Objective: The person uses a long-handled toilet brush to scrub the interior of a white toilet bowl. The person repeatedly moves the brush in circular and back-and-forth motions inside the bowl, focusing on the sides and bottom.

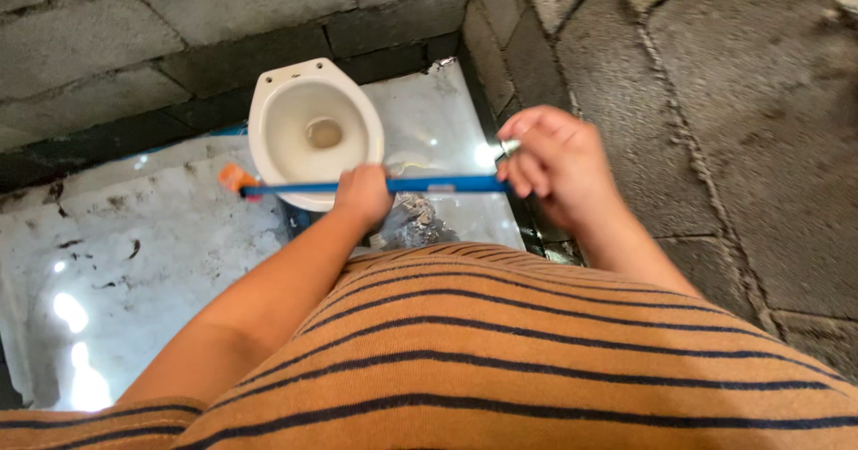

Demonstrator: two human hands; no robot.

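An orange head [234, 178] is seen at the far left end of a blue-handled tool [420, 185], which is held level across the front rim of a white toilet bowl [315, 128]. The left hand [362, 195] is clamped around the handle near its middle, just in front of the bowl; the right hand [554, 164] is closed over the handle's right end, fingers curled together.

A slip is judged likely if the grip is loosened — the orange head could drop onto the wet, shiny floor sheet [134, 262] left of the left hand, or knock the bowl's rim. The sheet looks slick, so footing could be lost on it.

Behind the bowl a grey block wall [134, 39] is found, and close beside the right hand another block wall [715, 101] — little room is left there for swinging the handle. A dark clump of debris [413, 222] lies just below the left hand. A striped orange shirt [536, 352] fills the foreground.
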